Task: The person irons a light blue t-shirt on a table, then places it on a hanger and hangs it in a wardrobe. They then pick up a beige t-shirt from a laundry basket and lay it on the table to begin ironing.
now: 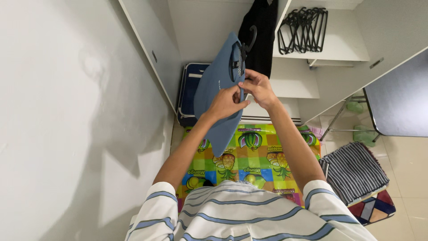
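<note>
- Head view: left hand pinches the blue shirt near its collar.
- Right hand grips the same collar edge, fingers closed on the fabric.
- Shirt hangs on a black hanger, held before the open wardrobe, above a fruit-print mat.

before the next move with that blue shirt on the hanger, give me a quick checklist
1. Left hand has a grip on the blue shirt: ok.
2. Right hand pinches the shirt's edge near the collar: ok.
3. Black hanger hook sticks out of the neck: ok.
4. Hanger sits evenly in both shoulders: cannot tell.
5. Shirt hangs above the fruit-print mat, not touching it: ok.
6. Rail in the wardrobe to hang it on: cannot tell.
</note>
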